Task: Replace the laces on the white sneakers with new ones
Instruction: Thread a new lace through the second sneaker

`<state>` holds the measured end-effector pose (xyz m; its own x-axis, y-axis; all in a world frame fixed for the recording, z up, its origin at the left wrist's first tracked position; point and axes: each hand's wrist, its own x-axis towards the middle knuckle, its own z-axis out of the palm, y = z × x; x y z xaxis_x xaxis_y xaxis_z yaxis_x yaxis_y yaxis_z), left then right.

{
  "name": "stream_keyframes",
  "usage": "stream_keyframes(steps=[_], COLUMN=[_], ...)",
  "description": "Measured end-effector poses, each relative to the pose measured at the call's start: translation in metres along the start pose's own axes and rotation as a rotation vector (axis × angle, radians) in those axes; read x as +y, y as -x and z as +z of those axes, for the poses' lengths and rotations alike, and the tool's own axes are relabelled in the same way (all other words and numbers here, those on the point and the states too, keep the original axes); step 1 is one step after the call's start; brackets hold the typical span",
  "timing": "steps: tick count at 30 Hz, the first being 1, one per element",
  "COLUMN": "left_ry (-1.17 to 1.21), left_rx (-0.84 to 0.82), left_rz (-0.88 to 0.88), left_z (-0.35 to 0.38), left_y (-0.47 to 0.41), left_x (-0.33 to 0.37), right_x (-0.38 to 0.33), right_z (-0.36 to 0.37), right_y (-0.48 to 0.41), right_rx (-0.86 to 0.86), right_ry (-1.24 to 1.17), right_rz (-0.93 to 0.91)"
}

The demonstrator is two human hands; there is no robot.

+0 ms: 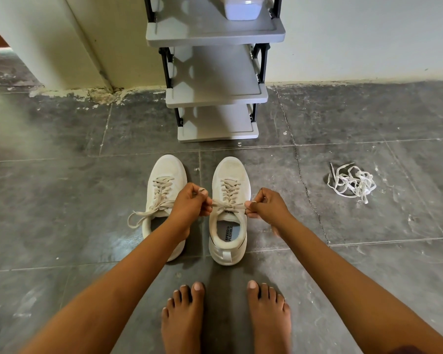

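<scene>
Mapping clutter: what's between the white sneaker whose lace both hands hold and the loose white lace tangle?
Head view: the right hand beside the white sneaker, then bare cracked grey floor up to the lace tangle.

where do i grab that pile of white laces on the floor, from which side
Probably the tangled middle of the lace pile, pinched from straight above. It lies flat on the floor with loops interwoven, so the centre should lift the bunch; stray ends would trail. The right hand, now pinching the sneaker lace, is nearer.
</scene>
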<state>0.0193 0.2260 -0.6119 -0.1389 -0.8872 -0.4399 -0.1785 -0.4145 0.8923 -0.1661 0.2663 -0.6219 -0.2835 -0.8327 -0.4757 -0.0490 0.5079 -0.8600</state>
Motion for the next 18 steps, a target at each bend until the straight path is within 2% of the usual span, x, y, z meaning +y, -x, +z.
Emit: stream_keyframes(steps=[4, 9, 18], left_ry=[-0.215, -0.935, -1.144], left_rx=[0.006, -0.09, -0.094], left_rz=[0.077, 0.479, 0.482], left_z=[-0.003, -0.007, -0.007], left_y=[0.0, 0.007, 0.01], left_x=[0.002, -0.001, 0.005], right_x=[0.002, 0.003, -0.002], right_z=[-0.002, -0.005, -0.006], right_y=[-0.001, 0.001, 0.005], right_rx=[0.016, 0.039, 0.108], right_ry=[0.101, 0.235, 0.516], right_rz=[-0.046, -0.087, -0.179])
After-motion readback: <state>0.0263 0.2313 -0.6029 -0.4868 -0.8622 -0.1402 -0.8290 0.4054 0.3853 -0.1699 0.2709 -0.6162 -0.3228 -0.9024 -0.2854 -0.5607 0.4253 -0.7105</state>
